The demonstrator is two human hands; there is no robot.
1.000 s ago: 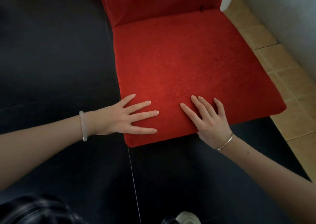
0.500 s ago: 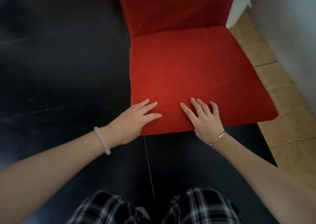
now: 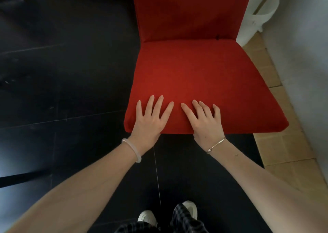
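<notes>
A red fabric-covered chair stands in front of me, its seat flat and its backrest rising at the top of the view. My left hand lies flat on the front left part of the seat, fingers straight and spread. My right hand rests flat beside it on the front middle of the seat, fingers straight. The two hands sit a few centimetres apart at the seat's front edge. Neither holds anything.
The floor under and left of the chair is glossy black tile. Beige tiles run along the right, next to a grey wall. A white plastic object stands behind the chair at top right. My shoes show at the bottom.
My left hand has turned from pointing sideways to pointing forward and slid fully onto the seat. My right hand stays flat. The view has pulled back, showing more backrest and my feet.
</notes>
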